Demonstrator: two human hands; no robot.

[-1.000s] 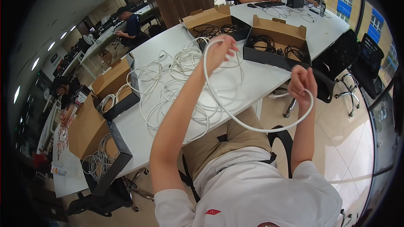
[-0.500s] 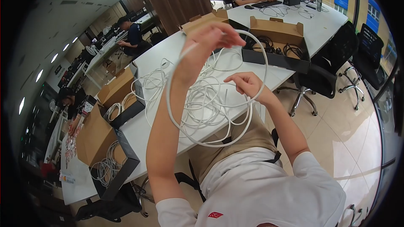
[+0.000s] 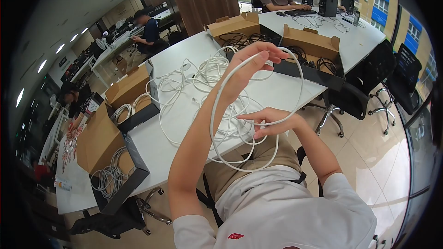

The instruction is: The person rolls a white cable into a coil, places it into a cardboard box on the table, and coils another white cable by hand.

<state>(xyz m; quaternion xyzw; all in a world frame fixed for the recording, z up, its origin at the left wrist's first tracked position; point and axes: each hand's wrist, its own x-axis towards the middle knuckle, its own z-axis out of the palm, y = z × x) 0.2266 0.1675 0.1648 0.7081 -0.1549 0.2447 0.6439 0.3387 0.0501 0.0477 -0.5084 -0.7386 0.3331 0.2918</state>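
Observation:
My left hand [image 3: 241, 70] is raised above the table, its fingers curled round a white cable [image 3: 213, 124] that hangs in a large loop. Lower and to the right, my right hand [image 3: 277, 122] has its index finger stretched out and its thumb apart. Part of the loop crosses that hand, but its fingers are not closed on the cable. Beneath both hands, more white cable lies in loose, tangled coils on the white table [image 3: 173, 67]. A further heap of white cable [image 3: 210, 71] is behind my left hand, partly hidden.
Two open boxes of black cables, the back box [image 3: 240, 20] and the right box [image 3: 314, 41], stand beyond the coils. At left are a box with white cable [image 3: 131, 85] and a box with grey cable [image 3: 99, 143]. Black chairs [image 3: 367, 71] stand right; several people sit at other tables.
The loop and my left hand have moved right and slightly down. My right hand has moved lower, its fingers more spread. The view has shifted, showing more of the back box.

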